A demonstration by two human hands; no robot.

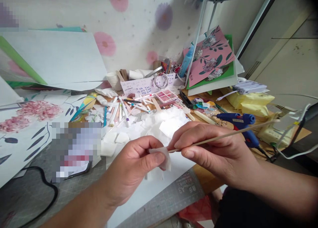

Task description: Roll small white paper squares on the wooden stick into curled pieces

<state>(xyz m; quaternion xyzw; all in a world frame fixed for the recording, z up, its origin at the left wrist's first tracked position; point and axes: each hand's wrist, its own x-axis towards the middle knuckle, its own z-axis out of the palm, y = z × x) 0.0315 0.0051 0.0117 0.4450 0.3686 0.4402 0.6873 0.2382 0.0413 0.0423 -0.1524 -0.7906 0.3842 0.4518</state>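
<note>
My left hand (142,163) pinches a small piece of thin white paper (166,156) between thumb and fingers. Closed round a thin wooden stick (223,135), my right hand (211,151) holds it like a pencil. The stick's near tip meets the white paper, and its other end points up to the right. Behind both hands lies a heap of white paper pieces (164,122). A white sheet (139,201) is spread beneath my hands on a grey cutting mat (184,195).
A blue hot glue gun (235,118) lies to the right with cables near it. Markers (121,110) and a pink palette (166,96) sit behind the heap. On the left are a flower picture (37,118), a blurred phone-like device (74,151) and a black cable (47,181).
</note>
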